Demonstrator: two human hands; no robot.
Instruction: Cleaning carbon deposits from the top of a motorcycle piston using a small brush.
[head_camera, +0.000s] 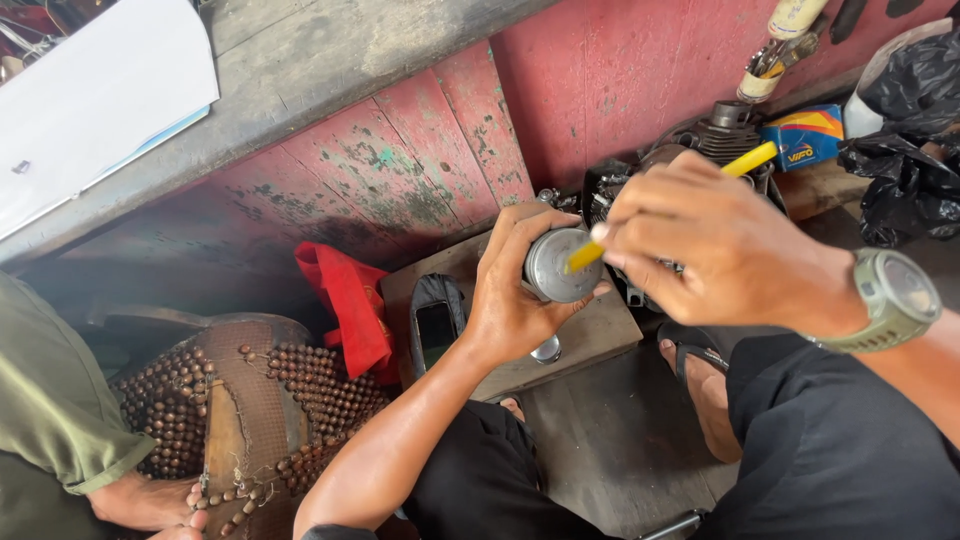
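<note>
My left hand (512, 290) grips a round grey metal piston (560, 266), its flat crown turned toward me. In my right hand (715, 245), which wears a green wristwatch (893, 298), is a thin yellow stick-like tool (590, 254). The tool's tip rests on the piston's crown, and its other end sticks out behind my fingers at the upper right. Both hands are held above a wooden block (600, 335), in front of a dark engine part (700, 150).
A red cloth (350, 305) and a dark phone-like object (436, 325) lie left of the block. A beaded seat cover (280, 400) is at lower left, beside another person's green sleeve (50, 400). A red painted wooden wall (620, 70), a small box (805, 138) and black plastic bags (910, 150) are behind.
</note>
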